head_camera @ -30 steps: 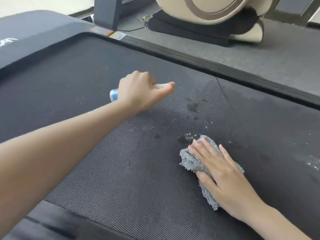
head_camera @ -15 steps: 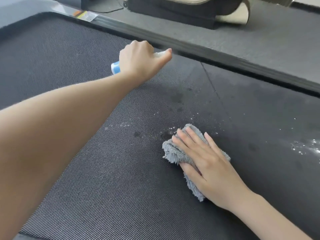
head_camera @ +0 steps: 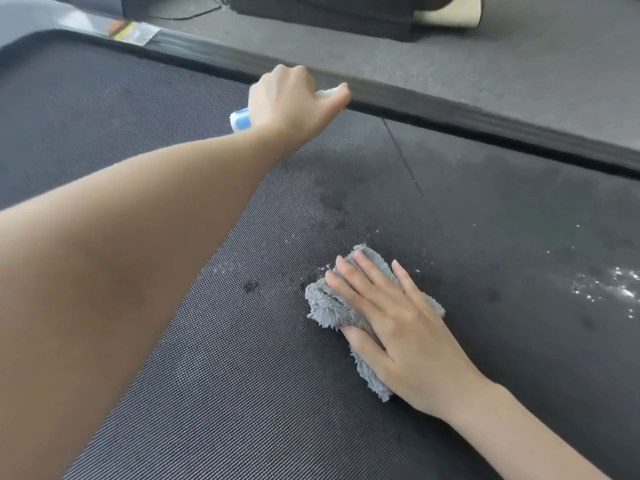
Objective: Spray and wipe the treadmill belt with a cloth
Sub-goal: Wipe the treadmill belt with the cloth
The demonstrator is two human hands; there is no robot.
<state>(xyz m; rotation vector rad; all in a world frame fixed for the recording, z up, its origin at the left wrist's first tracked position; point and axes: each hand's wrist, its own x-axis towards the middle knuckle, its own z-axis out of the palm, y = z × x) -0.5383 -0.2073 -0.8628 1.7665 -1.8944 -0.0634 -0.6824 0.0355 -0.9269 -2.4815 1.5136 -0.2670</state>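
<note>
Pressing flat right hand (head_camera: 398,327) on fluffy grey cloth (head_camera: 325,306); left hand (head_camera: 291,98) grips blue-white spray bottle (head_camera: 240,120).

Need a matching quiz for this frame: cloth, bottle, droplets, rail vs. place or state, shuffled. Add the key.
Things:
1 cloth
2 bottle
3 droplets
4 rail

Place or state:
A gripped in the left hand
B white specks on the belt, at the right of the view
C grey, pressed flat under the right hand
D black strip along the belt's far edge

Pairs: 1-C, 2-A, 3-B, 4-D
</note>
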